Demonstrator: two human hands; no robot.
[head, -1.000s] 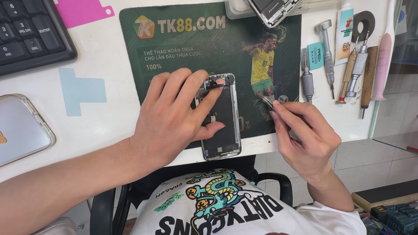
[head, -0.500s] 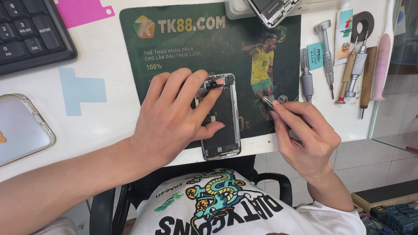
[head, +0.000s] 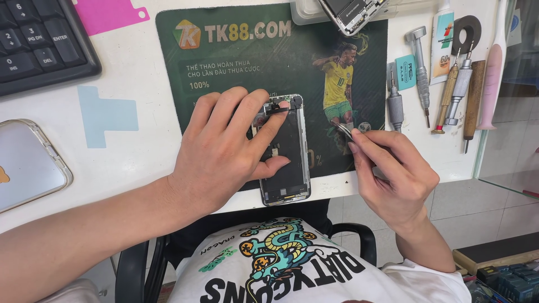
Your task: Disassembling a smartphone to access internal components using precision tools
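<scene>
Taking the opened phone (head: 289, 163) as the landmark: the left hand (head: 224, 151) covers its left half, so the way in from that side is shut. To its right, a short stretch of green mat (head: 236, 62) lies bare before the right hand (head: 393, 174), which holds thin metal tweezers (head: 345, 130). Beyond the phone, the mat stays open up to a second phone body (head: 351, 11) at the far edge. Further right, a row of screwdrivers (head: 418, 67) blocks the surface (head: 129, 163). Well to the left, white surface runs free as far as a keyboard (head: 39, 45) and a clear phone case (head: 28, 163).
</scene>
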